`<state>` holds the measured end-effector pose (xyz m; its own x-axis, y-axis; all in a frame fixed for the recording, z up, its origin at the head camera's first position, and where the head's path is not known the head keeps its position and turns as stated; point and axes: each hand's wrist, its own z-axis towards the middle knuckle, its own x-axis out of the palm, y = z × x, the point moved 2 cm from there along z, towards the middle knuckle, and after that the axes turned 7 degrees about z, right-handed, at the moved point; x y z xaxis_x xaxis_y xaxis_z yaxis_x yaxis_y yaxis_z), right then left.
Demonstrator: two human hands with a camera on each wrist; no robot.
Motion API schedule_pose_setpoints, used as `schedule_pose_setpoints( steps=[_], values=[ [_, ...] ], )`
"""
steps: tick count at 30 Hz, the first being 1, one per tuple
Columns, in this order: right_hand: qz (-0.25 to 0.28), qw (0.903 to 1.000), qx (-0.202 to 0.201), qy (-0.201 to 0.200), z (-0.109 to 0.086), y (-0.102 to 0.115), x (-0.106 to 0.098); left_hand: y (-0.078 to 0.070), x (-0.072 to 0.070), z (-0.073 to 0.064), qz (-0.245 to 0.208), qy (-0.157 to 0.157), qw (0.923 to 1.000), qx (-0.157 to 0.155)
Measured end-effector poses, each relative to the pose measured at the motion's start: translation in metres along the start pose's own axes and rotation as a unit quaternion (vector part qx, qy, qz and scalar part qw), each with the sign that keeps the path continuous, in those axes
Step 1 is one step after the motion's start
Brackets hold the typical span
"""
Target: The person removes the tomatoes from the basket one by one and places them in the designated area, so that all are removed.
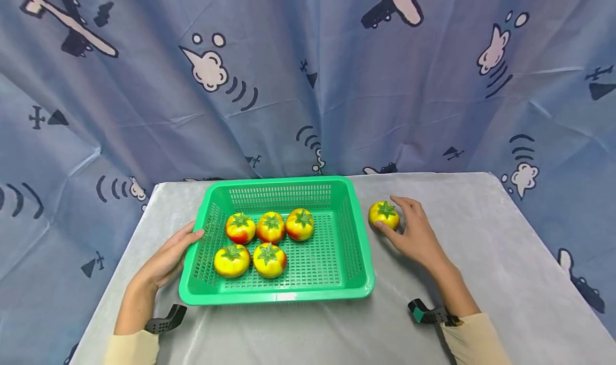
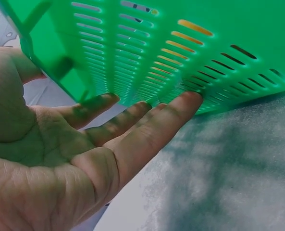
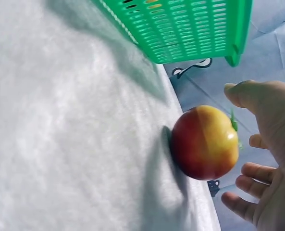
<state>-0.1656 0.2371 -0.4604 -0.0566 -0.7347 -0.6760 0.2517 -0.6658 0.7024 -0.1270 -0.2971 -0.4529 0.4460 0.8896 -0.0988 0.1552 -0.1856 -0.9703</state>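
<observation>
A green plastic basket (image 1: 231,299) with slotted walls holds several yellow-and-red tomatoes (image 1: 270,260) with green star-shaped tops. At its left side, my left hand (image 1: 161,261) holds the wall, with the thumb over the rim and the fingers against the outside, as the left wrist view shows. One more tomato (image 1: 383,216) sits on the table just right of the basket. My right hand (image 1: 417,235) is spread around that tomato, thumb on the near side and fingers on the far side. In the right wrist view a gap shows between the fingers (image 3: 241,207) and the tomato (image 3: 204,143).
A pale grey cloth covers the table (image 1: 481,237). Behind it hangs a blue curtain (image 1: 269,87) printed with planes and clouds. Black bands (image 1: 166,319) are on both wrists. The basket's right wall (image 3: 190,33) stands a short way from the loose tomato.
</observation>
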Motion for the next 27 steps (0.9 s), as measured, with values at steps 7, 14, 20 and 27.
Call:
schedule_pose_setpoints(
  steps=[7, 14, 20, 27],
  values=[
    [0.001, 0.9998, -0.013, -0.016, -0.012, 0.01, -0.01, 0.003, 0.004, 0.002, -0.006, 0.011, 0.9999, 0.004],
    [0.011, 0.9994, -0.025, -0.021, -0.015, 0.032, -0.02, 0.0, 0.004, 0.008, -0.013, 0.005, 0.9998, 0.013],
    [0.027, 0.9987, -0.035, -0.024, -0.013, 0.044, -0.017, 0.0, -0.003, 0.0, -0.016, 0.009, 0.9997, 0.014],
    [0.033, 0.998, -0.053, -0.009, -0.007, 0.06, -0.016, 0.004, -0.001, -0.001, -0.033, 0.019, 0.999, 0.025]
  ],
)
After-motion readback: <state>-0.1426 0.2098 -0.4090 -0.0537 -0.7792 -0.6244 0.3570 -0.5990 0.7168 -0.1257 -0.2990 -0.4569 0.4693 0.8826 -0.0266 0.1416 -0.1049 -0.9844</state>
